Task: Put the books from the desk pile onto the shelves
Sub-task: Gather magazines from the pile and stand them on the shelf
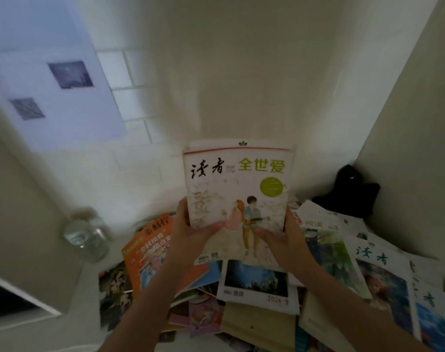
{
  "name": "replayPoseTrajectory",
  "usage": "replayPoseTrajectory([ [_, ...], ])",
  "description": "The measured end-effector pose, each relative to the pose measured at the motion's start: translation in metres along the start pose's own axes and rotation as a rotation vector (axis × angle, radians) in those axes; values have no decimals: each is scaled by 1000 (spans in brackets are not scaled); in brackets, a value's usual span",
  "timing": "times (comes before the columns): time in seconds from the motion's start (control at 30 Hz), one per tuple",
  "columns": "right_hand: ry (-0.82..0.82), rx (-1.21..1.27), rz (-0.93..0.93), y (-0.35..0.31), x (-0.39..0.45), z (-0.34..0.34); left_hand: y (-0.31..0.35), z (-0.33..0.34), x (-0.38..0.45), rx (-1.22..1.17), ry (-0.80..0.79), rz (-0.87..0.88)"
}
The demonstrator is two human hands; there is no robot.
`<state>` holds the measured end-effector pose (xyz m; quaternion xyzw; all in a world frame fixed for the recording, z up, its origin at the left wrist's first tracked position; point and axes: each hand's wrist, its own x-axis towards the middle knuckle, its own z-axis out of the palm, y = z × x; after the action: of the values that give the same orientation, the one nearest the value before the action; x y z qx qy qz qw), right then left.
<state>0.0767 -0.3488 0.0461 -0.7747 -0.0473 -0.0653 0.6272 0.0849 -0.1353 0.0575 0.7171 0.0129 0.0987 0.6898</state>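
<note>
Left hand (188,232) and right hand (283,240) grip a white magazine (238,194), held upright. Book pile (257,288) covers the tabletop's far right corner.

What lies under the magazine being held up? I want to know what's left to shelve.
Below the held magazine, gripped by the left hand and right hand, lies the desk pile: an orange magazine, a 2024 issue. Lower layers are covered.

Glass jar (88,236) blurred; pile (259,288) cut off by bottom, right edges.
</note>
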Motion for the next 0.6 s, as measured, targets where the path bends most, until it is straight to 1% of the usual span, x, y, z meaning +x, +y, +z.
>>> replayPoseTrajectory([
  [0.07, -23, -1, -104, -44, 5, 14, 40, -25, -4, -13, 93, 64],
  [0.17, -129, 28, -264, -110, 8, 43, 100, -76, -26, -40, 237, 157],
  [0.27, -249, 97, -422, -179, -6, 83, 160, -135, -64, 48, 394, 295],
  [0.37, -361, 232, -528, -245, -32, 126, 218, -188, -108, 150, 561, 449],
  [0.5, -463, 367, -670, -323, -53, 175, 286, -244, -152, 279, 702, 633],
  [0.6, -496, 413, -755, -380, -53, 204, 334, -278, -167, 292, 793, 732],
])
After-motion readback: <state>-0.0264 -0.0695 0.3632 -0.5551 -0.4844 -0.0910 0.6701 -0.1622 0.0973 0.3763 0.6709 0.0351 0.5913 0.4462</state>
